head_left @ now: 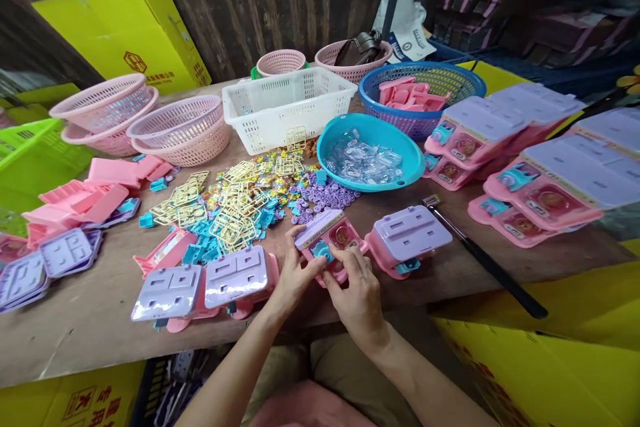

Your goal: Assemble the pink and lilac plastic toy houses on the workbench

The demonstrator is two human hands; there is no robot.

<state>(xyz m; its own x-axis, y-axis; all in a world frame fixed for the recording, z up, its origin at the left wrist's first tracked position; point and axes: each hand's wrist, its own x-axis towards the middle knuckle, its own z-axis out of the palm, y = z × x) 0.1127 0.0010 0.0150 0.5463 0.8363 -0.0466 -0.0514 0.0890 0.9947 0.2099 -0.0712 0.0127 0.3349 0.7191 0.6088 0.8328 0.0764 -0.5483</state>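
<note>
Both my hands hold one pink toy unit (pixel 330 240) with a lilac top and a blue knob, just above the table's near edge. My left hand (pixel 295 273) grips its left side, fingers curled round it. My right hand (pixel 357 290) pinches its right lower edge. Another pink and lilac unit (pixel 407 237) lies just right of it. Two more lilac-topped units (pixel 210 283) lie to the left. Behind them sits a heap of yellow, blue and purple small parts (pixel 250 203).
A turquoise bowl (pixel 370 180) of clear pieces, a white crate (pixel 287 107), pink baskets (pixel 180 130) and a blue basket (pixel 425 83) of pink parts stand further back. Stacked finished units (pixel 525 167) fill the right. A black-handled tool (pixel 485 260) lies at right. Yellow cartons surround the table.
</note>
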